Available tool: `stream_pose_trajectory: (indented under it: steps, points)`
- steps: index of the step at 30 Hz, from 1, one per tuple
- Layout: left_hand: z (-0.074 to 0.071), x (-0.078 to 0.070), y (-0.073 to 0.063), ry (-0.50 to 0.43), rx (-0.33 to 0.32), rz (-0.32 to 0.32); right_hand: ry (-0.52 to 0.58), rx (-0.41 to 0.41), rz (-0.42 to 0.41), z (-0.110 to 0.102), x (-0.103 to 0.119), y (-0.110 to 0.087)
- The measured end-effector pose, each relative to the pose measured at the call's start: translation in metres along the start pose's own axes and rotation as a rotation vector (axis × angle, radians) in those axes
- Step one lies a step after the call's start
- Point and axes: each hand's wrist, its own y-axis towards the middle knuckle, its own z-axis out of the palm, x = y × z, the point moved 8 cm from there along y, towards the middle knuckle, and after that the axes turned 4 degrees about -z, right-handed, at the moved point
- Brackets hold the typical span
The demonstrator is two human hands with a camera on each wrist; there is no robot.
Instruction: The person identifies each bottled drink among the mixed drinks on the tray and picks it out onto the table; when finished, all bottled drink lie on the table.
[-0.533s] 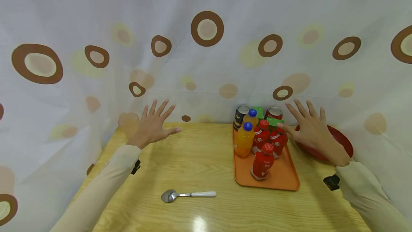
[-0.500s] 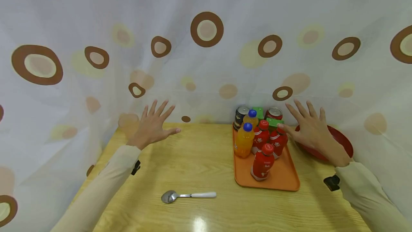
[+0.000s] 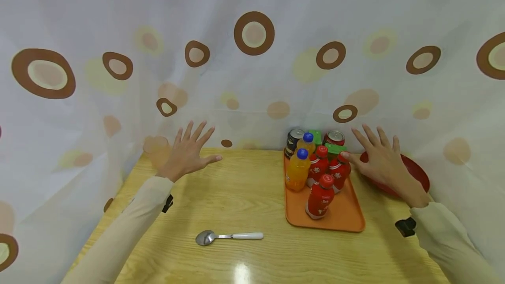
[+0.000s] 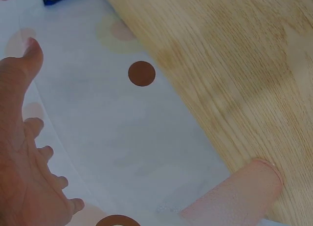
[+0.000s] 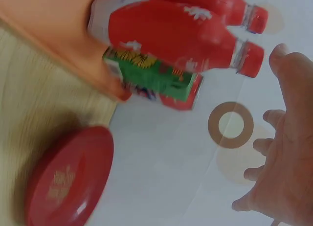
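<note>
My left hand [image 3: 183,154] hovers over the back left of the wooden table, fingers spread, holding nothing. Nearest to it, a pale pink translucent cylinder like a cup [image 4: 239,194] shows in the left wrist view. On the right, my right hand [image 3: 382,161] is also spread and bare, between an orange tray [image 3: 343,218] and a red dish [image 3: 416,172]. The tray bears red bottles [image 3: 320,197], orange drink bottles [image 3: 297,170] with blue caps, a black can [image 3: 293,141], a red can [image 3: 334,137] and green cartons [image 5: 151,74]. My right thumb overlaps a red bottle's cap in the head view.
A spoon [image 3: 229,236] with a white handle lies near the front of the table [image 3: 236,196]. Behind and on both sides hangs a pale curtain [image 3: 252,82] with brown rings and dots, close to the table's back edge.
The head view has shifted a little, so the tray, dish and spoon appear slightly farther left and up. Both hands stay spread in nearly the same places.
</note>
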Motion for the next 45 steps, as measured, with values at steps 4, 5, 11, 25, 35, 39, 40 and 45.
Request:
stream_pose_trajectory:
  steps: [4, 5, 11, 25, 35, 39, 40, 45]
  points:
    - [0.003, -0.005, 0.0, -0.03, 0.004, 0.002, 0.038, 0.01, 0.001, 0.001, 0.006, -0.003]
    - [0.004, -0.006, 0.001, -0.037, 0.002, 0.005, 0.048, 0.014, 0.004, 0.001, 0.008, -0.002]
    - [0.006, -0.017, 0.003, -0.023, -0.018, 0.032, 0.067, -0.013, 0.007, -0.004, 0.011, -0.002]
    - [-0.001, -0.076, -0.007, -0.299, -0.326, 0.268, 0.274, -0.102, 0.184, 0.008, -0.011, -0.031]
    - [0.033, -0.132, -0.01, -0.623, -0.119, 0.285, 0.468, 0.137, 0.265, 0.058, -0.015, -0.057]
    - [0.041, -0.156, -0.016, -0.689, -0.085, 0.329, 0.477, 0.251, 0.328, 0.076, -0.025, -0.066]
    - [0.043, -0.161, -0.016, -0.712, -0.083, 0.33, 0.509, 0.285, 0.347, 0.081, -0.026, -0.068]
    - [0.05, -0.174, -0.018, -0.81, -0.07, 0.305, 0.693, 0.402, 0.439, 0.105, -0.032, -0.073]
